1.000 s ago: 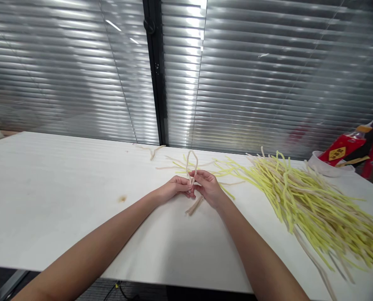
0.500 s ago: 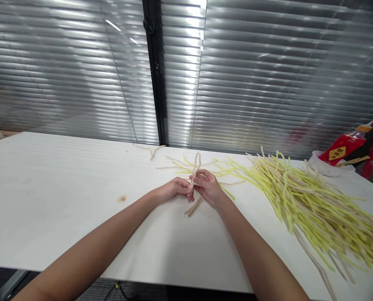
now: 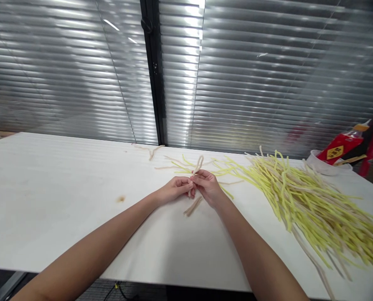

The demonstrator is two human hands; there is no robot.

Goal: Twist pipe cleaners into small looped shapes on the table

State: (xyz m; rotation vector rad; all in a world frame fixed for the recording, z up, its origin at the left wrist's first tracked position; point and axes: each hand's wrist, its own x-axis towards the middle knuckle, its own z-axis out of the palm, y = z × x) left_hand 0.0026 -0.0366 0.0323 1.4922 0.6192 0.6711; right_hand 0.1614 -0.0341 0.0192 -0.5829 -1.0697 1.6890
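Observation:
Both my hands meet over the middle of the white table [image 3: 79, 188]. Between them is a cream pipe cleaner [image 3: 199, 162], bent into a narrow loop that rises above the fingers. My left hand [image 3: 178, 188] pinches its lower part, and a short end hangs below. My right hand [image 3: 206, 184] grips it higher up, thumb and forefinger close to the left fingertips. The fingers hide where the strands meet. Just below the hands lies a small bundle of beige pipe cleaners [image 3: 192, 207]. Loose yellow pipe cleaners [image 3: 180, 170] are spread behind the hands.
A large heap of yellow and beige pipe cleaners [image 3: 311, 200] covers the right side. Behind it, a clear plastic bowl [image 3: 322, 165] holds a red glue bottle [image 3: 341, 146]. Beige pieces [image 3: 151, 152] lie near the back edge, by the window blinds [image 3: 252, 83].
The loop now leans further right and stands a little lower. My left fingers have moved up against the right fingertips. The view has shifted slightly.

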